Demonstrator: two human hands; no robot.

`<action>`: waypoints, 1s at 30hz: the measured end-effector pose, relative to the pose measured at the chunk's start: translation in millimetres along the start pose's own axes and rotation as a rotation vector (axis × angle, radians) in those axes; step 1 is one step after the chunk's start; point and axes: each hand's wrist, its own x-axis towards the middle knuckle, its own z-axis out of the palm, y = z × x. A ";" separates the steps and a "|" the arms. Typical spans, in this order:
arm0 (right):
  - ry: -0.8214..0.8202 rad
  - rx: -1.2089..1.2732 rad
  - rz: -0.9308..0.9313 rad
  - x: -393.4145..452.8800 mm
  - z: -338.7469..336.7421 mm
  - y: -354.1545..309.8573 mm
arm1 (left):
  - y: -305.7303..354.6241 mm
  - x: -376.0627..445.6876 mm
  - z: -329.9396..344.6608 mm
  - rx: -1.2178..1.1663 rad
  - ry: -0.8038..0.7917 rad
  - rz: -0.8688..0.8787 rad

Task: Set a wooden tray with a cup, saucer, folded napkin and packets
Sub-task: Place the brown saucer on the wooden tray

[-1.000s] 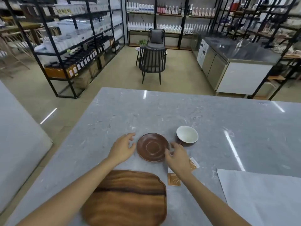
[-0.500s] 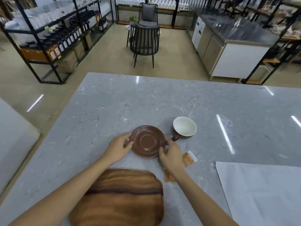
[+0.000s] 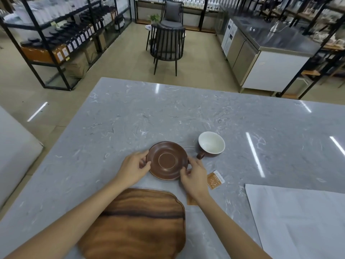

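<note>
Both hands grip the brown saucer point(image 3: 166, 160) by its rim on the grey table point(image 3: 130, 116), the left hand point(image 3: 133, 168) on its left edge and the right hand point(image 3: 194, 177) on its near-right edge. The wooden tray point(image 3: 138, 225) lies nearer, bare; the cup point(image 3: 211, 145) stands just right of the saucer, with an orange packet point(image 3: 215, 180) near the right hand.

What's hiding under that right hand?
Under the right hand and wrist lies an orange paper packet; only its corner shows, the rest is covered. A second orange-and-white packet lies uncovered beside it on the grey marble table.
</note>
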 end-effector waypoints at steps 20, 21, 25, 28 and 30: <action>0.017 0.055 -0.097 -72.1 -15.2 -27.8 | 13.3 -86.5 -32.5 -0.075 0.160 -0.015; 0.017 0.064 -0.097 -77.6 -14.6 -28.4 | 12.9 -92.9 -32.7 -0.074 0.155 -0.018; 0.000 0.083 -0.097 -100.3 -11.1 -30.7 | 10.0 -118.9 -33.5 -0.070 0.129 -0.022; -0.005 0.077 -0.080 -118.8 -5.3 -31.8 | 8.5 -136.3 -32.9 -0.051 0.113 -0.035; -0.003 0.066 -0.083 -131.2 0.3 -30.0 | 7.0 -147.6 -32.6 -0.052 0.111 -0.052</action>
